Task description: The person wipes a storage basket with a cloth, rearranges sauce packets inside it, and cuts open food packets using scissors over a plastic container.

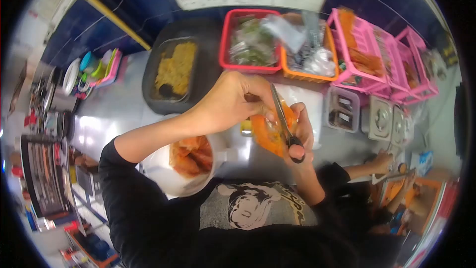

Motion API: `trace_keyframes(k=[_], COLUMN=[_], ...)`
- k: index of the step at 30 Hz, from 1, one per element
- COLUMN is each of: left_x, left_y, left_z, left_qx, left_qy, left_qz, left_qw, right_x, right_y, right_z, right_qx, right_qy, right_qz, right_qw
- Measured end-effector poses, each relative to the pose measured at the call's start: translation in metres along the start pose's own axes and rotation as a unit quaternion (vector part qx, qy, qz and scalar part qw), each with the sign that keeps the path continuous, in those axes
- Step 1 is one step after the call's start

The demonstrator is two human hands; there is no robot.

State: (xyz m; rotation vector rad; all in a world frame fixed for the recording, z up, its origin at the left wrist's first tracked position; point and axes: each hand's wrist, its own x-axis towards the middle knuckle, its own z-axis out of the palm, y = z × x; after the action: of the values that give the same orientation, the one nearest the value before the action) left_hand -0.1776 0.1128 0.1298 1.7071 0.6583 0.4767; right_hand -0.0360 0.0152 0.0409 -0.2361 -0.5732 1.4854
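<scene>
My left hand reaches in from the left, its fingers pinched on the upper edge of an orange packet that looks like filled clear plastic. On the right, my right hand is closed round a pair of scissors. A fingertip pokes through the black handle loop, and the blades point up and away, lying across the packet. Below my left forearm stands a white tub with more orange pieces in it, similar in colour to the packet.
Behind are a tray of yellow food, a red basket of greens, an orange basket of plastic bags and pink baskets. Lidded metal containers stand right. Another person's hand works at the lower right.
</scene>
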Motion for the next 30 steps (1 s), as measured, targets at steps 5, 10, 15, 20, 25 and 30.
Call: trace_keyframes(k=[5,10,15,20,25,30], left_x=[0.07,0.175,0.296,0.387,0.416,0.416], left_y=[0.012,0.03,0.034,0.005,-0.033,-0.054], left_z=[0.013,0.013,0.035,0.049,0.031,0.005], left_qx=[0.082,0.363,0.243,0.011,0.058,0.038], left_qy=[0.019,0.14,0.221,0.224,0.318,0.309], left_qz=[0.081,0.327,0.449,0.311,0.254,0.206], left_qw=[0.993,0.861,0.831,0.924,0.912,0.928], right_x=[-0.013,-0.028,-0.028,0.061,0.216,0.261], right_y=[-0.048,-0.104,-0.152,-0.263,-0.343,-0.332], right_z=[-0.05,-0.071,-0.084,-0.12,-0.288,-0.328], right_qx=[-0.018,-0.103,-0.214,-0.521,-0.909,-0.882], right_qy=[-0.024,0.119,0.25,0.354,0.199,0.228], right_qz=[-0.048,-0.217,-0.334,-0.236,0.016,0.235], right_qw=[0.998,0.963,0.883,0.74,0.366,0.339])
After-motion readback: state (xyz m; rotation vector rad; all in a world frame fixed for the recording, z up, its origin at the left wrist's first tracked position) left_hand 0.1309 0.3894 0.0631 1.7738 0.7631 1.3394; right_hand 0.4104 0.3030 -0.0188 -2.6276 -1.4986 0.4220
